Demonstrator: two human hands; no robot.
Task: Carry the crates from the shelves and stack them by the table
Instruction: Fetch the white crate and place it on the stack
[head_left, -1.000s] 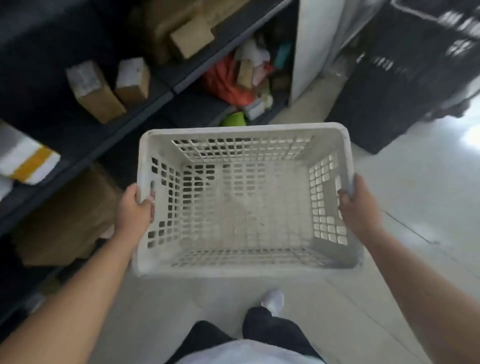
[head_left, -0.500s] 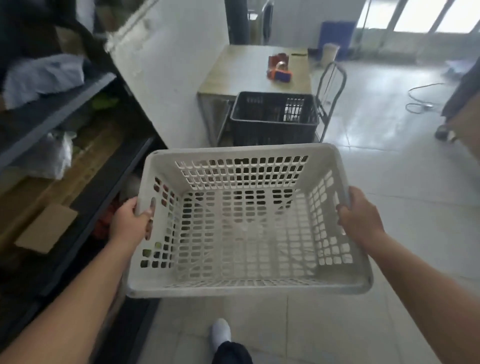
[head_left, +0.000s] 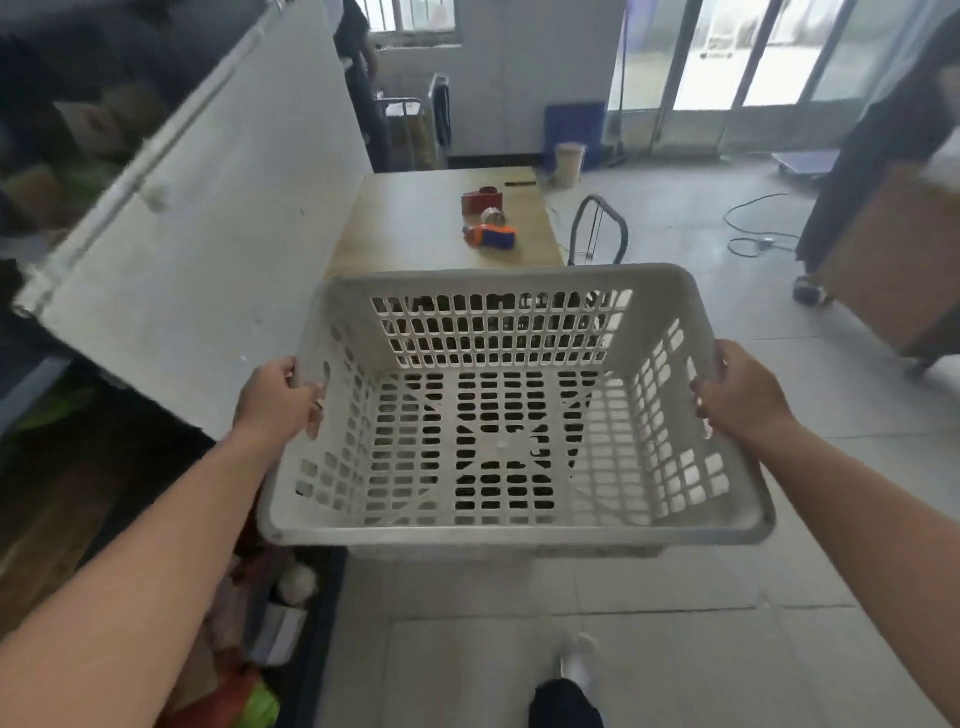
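We find the white crate (head_left: 511, 415) held in the air between both hands, open side up and empty. The left hand (head_left: 278, 397) is closed over the crate's left rim, thumb lying inside the wall; the right hand (head_left: 740, 397) is closed over the right rim in the same manner. The crate sits level, its far wall tipped slightly away from the hands.

Against the frame half a second earlier, the grip is unchanged, but the scene ahead of the hands has drawn closer. The wooden table (head_left: 415, 223) now stands directly beyond the crate's far rim, with a tape dispenser (head_left: 491, 236) and a red object (head_left: 482, 200) on its top. The black crate that stood before the table earlier is now hidden behind the white one; dark plastic shows only through the white crate's slots. The metal trolley handle (head_left: 597, 228) lies beyond the right hand. The shelves (head_left: 78, 467) remain outside the left hand, and a white panel (head_left: 208, 249) runs past them towards the table.
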